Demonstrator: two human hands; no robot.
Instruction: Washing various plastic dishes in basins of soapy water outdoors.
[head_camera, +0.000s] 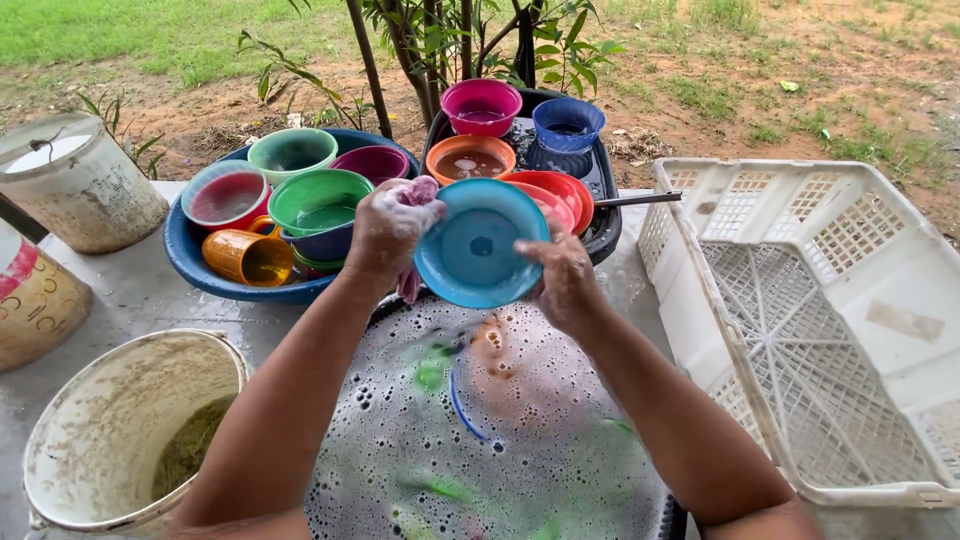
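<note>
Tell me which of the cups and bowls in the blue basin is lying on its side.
The orange mug at the front left of the blue basin; its mouth faces sideways, while the others sit upright.

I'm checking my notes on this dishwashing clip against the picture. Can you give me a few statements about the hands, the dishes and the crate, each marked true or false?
1. The right hand holds the rim of a blue plate. True.
2. The left hand presses a pink cloth against that plate. True.
3. The white crate is full of washed dishes. False: no dishes show in it.
4. The plate is held over a basin of soapy water. True.
5. The orange mug stands upright on the ground. False: it lies on its side in the blue tub among the bowls.
</note>
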